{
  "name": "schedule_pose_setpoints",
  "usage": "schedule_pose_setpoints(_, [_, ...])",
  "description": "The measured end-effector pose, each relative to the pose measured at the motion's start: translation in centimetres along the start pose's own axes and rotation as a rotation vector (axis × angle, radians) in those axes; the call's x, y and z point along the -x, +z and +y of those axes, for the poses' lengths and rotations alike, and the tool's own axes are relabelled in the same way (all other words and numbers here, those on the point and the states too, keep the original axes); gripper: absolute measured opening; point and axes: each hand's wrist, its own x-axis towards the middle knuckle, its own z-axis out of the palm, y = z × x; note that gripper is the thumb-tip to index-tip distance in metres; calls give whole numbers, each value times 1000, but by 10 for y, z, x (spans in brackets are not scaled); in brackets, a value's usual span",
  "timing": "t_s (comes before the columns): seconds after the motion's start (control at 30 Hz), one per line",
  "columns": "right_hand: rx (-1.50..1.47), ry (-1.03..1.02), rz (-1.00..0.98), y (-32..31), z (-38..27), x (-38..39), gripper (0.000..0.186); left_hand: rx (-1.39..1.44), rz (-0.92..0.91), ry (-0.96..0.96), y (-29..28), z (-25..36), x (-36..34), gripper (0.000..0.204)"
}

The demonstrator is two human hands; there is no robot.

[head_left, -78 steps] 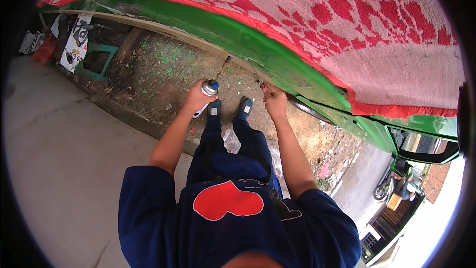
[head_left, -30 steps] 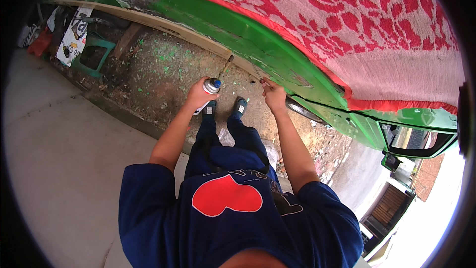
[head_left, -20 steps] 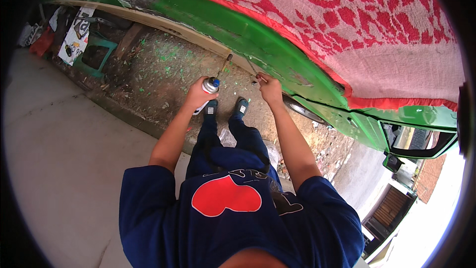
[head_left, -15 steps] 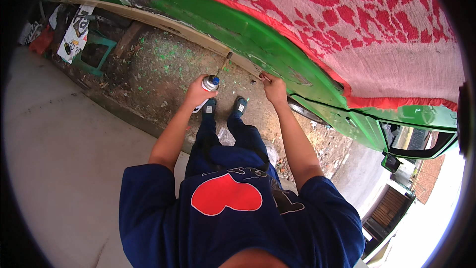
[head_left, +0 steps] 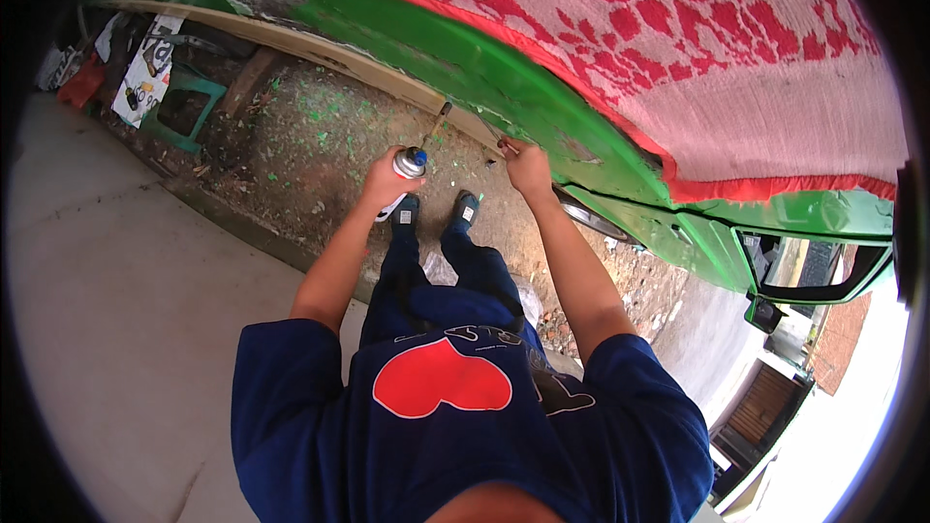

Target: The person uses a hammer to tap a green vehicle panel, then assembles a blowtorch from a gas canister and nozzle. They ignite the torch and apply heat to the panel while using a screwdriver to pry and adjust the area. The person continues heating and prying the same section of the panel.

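My left hand (head_left: 382, 177) is wrapped round a gas blowtorch (head_left: 410, 165), a can with a blue head and a slim metal nozzle. The nozzle slants away toward the lower edge of a green car body panel (head_left: 455, 63); no flame can be made out. In my right hand (head_left: 529, 170) is a thin hand tool with a brownish handle (head_left: 509, 145). Its narrow shaft reaches toward the panel's lower part, where paint is scraped and chipped. Whether its tip touches the metal is too small to tell.
A red-and-pink patterned cloth (head_left: 775, 68) covers the car's top. Green paint flakes litter the dirt ground (head_left: 320, 140). At left lie a green plastic stool (head_left: 199, 85) and a white printed sign (head_left: 145, 68). A pale concrete slab (head_left: 116, 261) borders the dirt. A wheel (head_left: 591, 216) shows at right.
My right hand has shifted slightly left with the thin tool. My left hand and the blowtorch have barely moved.
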Motion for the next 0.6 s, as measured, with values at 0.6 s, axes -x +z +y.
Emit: schedule_pose_setpoints(0.6, [145, 27, -97, -37, -35, -9, 26, 14, -44, -49, -2, 18, 8, 72])
